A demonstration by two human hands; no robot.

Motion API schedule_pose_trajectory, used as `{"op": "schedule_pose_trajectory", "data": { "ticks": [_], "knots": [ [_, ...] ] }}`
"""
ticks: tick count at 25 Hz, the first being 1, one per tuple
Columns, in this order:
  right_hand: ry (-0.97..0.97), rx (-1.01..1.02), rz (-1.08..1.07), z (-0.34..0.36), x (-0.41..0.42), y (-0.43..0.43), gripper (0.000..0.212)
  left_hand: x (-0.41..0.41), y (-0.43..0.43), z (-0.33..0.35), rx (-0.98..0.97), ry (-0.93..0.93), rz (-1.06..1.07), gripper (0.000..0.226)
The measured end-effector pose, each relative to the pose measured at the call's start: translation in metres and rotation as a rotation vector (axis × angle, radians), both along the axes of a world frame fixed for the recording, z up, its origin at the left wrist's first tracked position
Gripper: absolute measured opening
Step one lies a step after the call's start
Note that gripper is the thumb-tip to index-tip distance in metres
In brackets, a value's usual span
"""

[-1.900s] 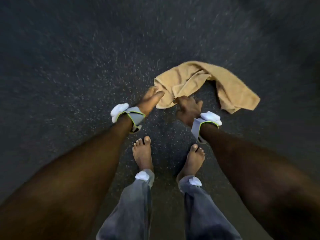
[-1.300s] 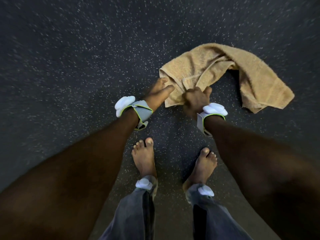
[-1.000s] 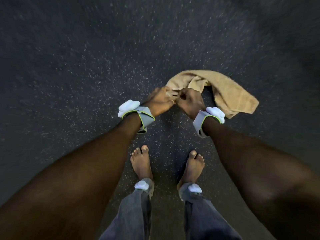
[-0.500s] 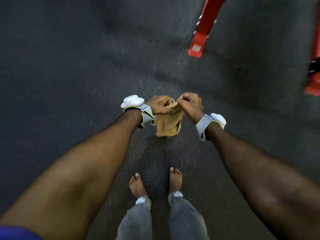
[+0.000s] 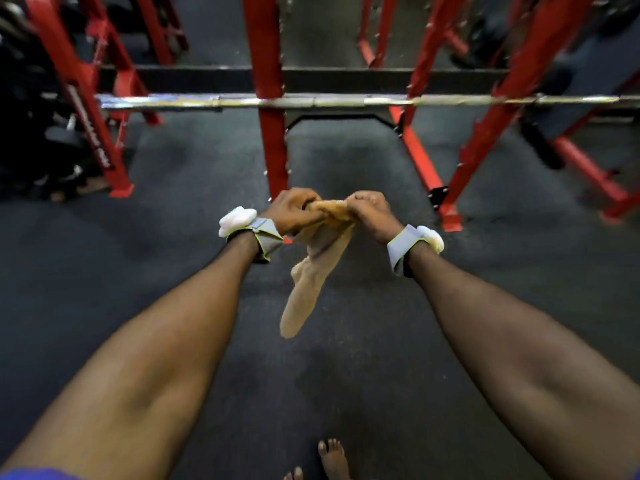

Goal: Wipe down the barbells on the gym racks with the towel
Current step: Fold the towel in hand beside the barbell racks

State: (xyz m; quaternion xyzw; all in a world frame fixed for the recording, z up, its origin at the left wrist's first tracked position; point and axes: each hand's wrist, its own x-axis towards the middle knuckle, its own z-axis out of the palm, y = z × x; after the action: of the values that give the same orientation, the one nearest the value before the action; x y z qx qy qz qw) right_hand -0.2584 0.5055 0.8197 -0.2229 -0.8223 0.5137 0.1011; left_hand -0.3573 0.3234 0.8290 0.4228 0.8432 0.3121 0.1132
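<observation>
A tan towel (image 5: 313, 275) hangs bunched between my two hands, its loose end dangling toward the floor. My left hand (image 5: 294, 209) grips its upper edge on the left and my right hand (image 5: 369, 211) grips it close beside, knuckles almost meeting. Ahead and higher, a long silver barbell (image 5: 346, 100) lies level across the red rack uprights (image 5: 268, 98). Both hands are well short of the bar, in front of the middle upright.
Dark speckled rubber floor (image 5: 346, 375) stretches below. Red rack legs (image 5: 450, 216) stand right of my hands and another red frame (image 5: 114, 181) at left, with dark weight plates (image 5: 31, 133) behind it. My bare toes (image 5: 329, 459) show at the bottom edge.
The towel came up off the floor into both hands. My view lifted from my feet to the racks, and the barbell came into sight ahead.
</observation>
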Motion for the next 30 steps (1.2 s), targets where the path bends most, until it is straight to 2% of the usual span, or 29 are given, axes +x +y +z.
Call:
{"op": "schedule_pose_trajectory", "data": {
  "ticks": [2, 5, 9, 11, 13, 16, 19, 21, 24, 30],
  "knots": [
    [-0.068, 0.004, 0.136, 0.02, 0.008, 0.007, 0.019, -0.001, 0.019, 0.022, 0.098, -0.019, -0.018, 0.027],
    [-0.131, -0.025, 0.224, 0.077, 0.051, 0.02, 0.003, 0.017, 0.053, 0.07, 0.15, 0.038, -0.138, 0.021],
    [0.016, -0.108, 0.091, 0.152, 0.112, 0.051, 0.008, 0.059, 0.114, 0.147, 0.266, 0.136, -0.336, 0.032],
    [0.09, -0.089, -0.006, 0.174, 0.131, 0.065, 0.004, 0.076, 0.131, 0.172, 0.31, 0.145, -0.399, 0.041],
    [0.14, -0.036, -0.12, 0.193, 0.148, 0.077, 0.004, 0.096, 0.144, 0.194, 0.334, 0.155, -0.462, 0.038],
    [0.247, -0.079, -0.19, 0.207, 0.173, 0.097, 0.006, 0.108, 0.171, 0.208, 0.344, 0.105, -0.512, 0.028],
    [0.304, -0.206, -0.233, 0.21, 0.19, 0.124, 0.01, 0.113, 0.198, 0.206, 0.331, -0.001, -0.569, 0.032],
    [0.296, -0.252, -0.265, 0.215, 0.202, 0.146, 0.016, 0.119, 0.221, 0.205, 0.295, -0.122, -0.591, 0.035],
    [0.242, -0.194, -0.242, 0.22, 0.218, 0.186, 0.013, 0.13, 0.264, 0.2, 0.31, -0.21, -0.606, 0.062],
    [0.113, -0.249, -0.142, 0.23, 0.246, 0.304, 0.009, 0.155, 0.392, 0.201, 0.374, -0.177, -0.599, 0.068]
  ]
}}
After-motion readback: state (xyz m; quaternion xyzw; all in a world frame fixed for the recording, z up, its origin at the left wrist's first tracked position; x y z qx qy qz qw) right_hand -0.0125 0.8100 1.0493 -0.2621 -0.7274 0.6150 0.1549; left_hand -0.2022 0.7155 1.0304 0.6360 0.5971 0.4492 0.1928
